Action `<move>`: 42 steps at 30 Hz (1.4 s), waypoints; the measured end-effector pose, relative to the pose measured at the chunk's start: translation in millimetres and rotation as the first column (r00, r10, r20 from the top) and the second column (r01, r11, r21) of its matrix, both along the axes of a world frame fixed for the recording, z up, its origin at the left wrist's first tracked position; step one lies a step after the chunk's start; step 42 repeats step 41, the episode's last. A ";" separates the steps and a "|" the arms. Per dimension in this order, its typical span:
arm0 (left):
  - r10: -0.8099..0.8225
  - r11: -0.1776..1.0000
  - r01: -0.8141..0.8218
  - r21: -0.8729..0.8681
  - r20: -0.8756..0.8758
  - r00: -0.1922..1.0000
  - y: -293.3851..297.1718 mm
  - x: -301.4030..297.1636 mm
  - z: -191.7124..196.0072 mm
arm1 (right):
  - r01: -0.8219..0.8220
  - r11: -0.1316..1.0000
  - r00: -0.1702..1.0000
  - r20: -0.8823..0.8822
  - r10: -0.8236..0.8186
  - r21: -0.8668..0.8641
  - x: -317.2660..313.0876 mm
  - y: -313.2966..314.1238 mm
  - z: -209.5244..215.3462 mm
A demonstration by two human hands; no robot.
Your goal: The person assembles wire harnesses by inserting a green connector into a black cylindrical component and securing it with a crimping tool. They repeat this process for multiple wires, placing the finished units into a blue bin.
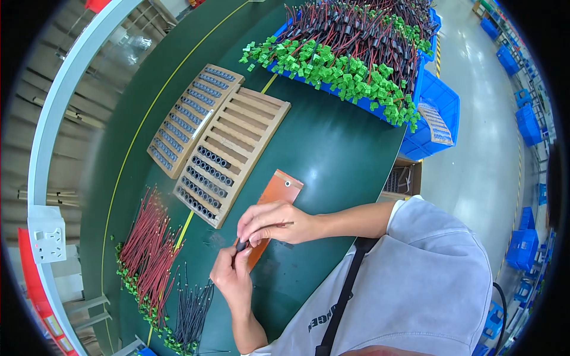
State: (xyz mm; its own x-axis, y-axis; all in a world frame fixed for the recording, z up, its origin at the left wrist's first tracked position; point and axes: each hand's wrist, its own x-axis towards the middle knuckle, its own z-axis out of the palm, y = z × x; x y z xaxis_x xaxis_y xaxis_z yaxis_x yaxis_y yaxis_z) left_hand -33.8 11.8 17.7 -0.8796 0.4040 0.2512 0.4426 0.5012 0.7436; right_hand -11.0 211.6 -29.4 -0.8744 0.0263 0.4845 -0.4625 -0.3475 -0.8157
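Note:
My left hand [233, 276] and my right hand [276, 222] meet over an orange board [274, 193] on the green table. Between the closed fingertips of both is a small black cylinder [241, 245], partly hidden by them. A thin dark stick-like thing [285, 224] pokes out beside my right hand; its kind does not show. Just beyond my hands lies a slotted wooden tray [240, 133], its nearer slots holding rows of small black cylinders [205, 184]. Another wooden tray [193, 113] with rows of grey pieces adjoins it.
Red wires [151, 252] with green connectors lie in a bundle at the left, beside a bunch of black wires [193, 311]. A blue bin [332, 89] heaped with wired green connectors stands at the far right. Beyond the table edge is another blue bin [448, 107].

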 end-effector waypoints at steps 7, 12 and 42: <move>-0.162 0.987 0.157 -0.041 -0.214 0.963 -3.8 4.3 1.4 | 0.019 0.997 0.998 0.057 -0.023 0.071 3.3 -0.9 -0.6; -0.307 0.949 0.301 -0.094 -0.065 0.949 -8.6 4.0 10.8 | 0.014 0.994 0.998 0.058 -0.021 0.111 21.9 22.5 35.1; -0.423 0.837 0.236 0.494 0.311 0.851 3.6 -3.5 -29.4 | 0.481 -0.150 0.407 -0.372 -0.834 0.864 31.5 448.8 88.6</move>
